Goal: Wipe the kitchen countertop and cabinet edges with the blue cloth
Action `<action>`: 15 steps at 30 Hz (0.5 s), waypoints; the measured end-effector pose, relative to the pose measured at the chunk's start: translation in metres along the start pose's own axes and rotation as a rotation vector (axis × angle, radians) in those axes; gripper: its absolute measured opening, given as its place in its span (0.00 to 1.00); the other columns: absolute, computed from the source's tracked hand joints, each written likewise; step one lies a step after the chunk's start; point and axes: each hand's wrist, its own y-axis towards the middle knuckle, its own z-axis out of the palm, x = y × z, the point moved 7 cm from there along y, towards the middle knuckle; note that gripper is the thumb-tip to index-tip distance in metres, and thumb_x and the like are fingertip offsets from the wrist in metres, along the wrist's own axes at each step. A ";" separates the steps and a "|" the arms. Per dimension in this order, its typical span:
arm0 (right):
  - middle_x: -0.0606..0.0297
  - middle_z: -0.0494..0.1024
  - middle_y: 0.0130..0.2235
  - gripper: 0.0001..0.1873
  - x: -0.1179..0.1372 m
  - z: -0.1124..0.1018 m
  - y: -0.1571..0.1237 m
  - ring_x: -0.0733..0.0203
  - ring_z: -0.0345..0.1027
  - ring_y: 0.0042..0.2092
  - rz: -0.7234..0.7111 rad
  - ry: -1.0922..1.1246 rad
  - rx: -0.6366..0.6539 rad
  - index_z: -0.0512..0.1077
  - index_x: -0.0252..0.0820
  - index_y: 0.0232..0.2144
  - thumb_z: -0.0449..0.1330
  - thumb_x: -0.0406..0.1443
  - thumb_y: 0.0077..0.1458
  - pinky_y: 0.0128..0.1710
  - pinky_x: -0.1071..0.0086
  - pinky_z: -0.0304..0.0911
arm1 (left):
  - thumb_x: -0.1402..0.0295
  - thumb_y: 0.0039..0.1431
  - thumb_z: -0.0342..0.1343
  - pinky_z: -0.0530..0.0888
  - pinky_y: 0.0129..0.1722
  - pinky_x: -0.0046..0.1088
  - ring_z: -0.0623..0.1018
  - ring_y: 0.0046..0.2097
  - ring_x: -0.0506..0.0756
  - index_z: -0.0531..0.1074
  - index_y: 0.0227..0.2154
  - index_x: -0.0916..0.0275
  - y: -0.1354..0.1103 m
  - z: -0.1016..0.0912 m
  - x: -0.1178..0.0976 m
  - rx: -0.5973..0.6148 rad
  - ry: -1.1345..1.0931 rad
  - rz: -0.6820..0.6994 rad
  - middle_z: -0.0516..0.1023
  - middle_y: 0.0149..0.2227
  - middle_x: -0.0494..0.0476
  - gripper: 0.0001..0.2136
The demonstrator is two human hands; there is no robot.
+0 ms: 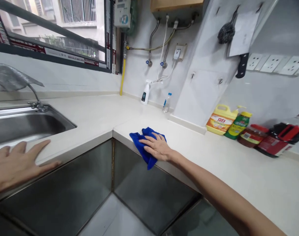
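A blue cloth lies at the front edge of the white countertop, near its inner corner, with one end hanging over the edge. My right hand presses flat on the cloth, fingers stretched out. My left hand rests flat on the counter edge in front of the steel sink, fingers spread, holding nothing.
A faucet stands behind the sink. A white spray bottle and a small clear bottle stand in the far corner. A yellow jug, green bottle, jar and red packets line the right wall. A cleaver hangs above.
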 end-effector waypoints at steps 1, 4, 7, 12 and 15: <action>0.74 0.55 0.74 0.30 0.001 0.001 0.015 0.35 0.36 0.75 0.004 0.005 0.001 0.56 0.67 0.70 0.38 0.56 0.70 0.72 0.36 0.37 | 0.30 0.55 0.32 0.57 0.63 0.52 0.65 0.61 0.77 0.50 0.72 0.54 -0.001 -0.002 -0.001 0.026 0.030 0.009 0.61 0.66 0.71 0.48; 0.76 0.53 0.75 0.30 0.002 0.004 0.054 0.34 0.36 0.75 0.028 0.005 0.007 0.56 0.67 0.70 0.38 0.55 0.70 0.72 0.36 0.37 | 0.31 0.56 0.34 0.59 0.63 0.49 0.66 0.62 0.79 0.48 0.73 0.56 -0.009 -0.015 -0.009 0.100 0.101 0.042 0.62 0.66 0.75 0.48; 0.75 0.52 0.75 0.31 0.004 0.007 0.087 0.32 0.37 0.75 0.032 -0.005 0.006 0.56 0.66 0.70 0.39 0.55 0.69 0.72 0.36 0.38 | 0.32 0.56 0.35 0.58 0.63 0.50 0.65 0.64 0.80 0.47 0.73 0.58 -0.016 -0.026 -0.015 0.121 0.107 0.042 0.60 0.67 0.78 0.48; 0.72 0.51 0.75 0.32 0.011 0.007 0.131 0.26 0.40 0.73 0.101 -0.011 -0.001 0.54 0.66 0.71 0.37 0.56 0.68 0.68 0.30 0.42 | 0.31 0.55 0.36 0.60 0.62 0.53 0.66 0.63 0.79 0.51 0.72 0.57 -0.020 -0.027 -0.017 0.077 0.087 0.050 0.63 0.63 0.76 0.49; 0.67 0.52 0.75 0.33 0.020 0.006 0.153 0.23 0.44 0.71 0.208 -0.027 -0.007 0.54 0.61 0.72 0.37 0.54 0.69 0.65 0.28 0.46 | 0.31 0.54 0.37 0.61 0.62 0.54 0.66 0.63 0.79 0.52 0.72 0.58 -0.022 -0.029 -0.018 0.059 0.081 0.055 0.63 0.64 0.76 0.49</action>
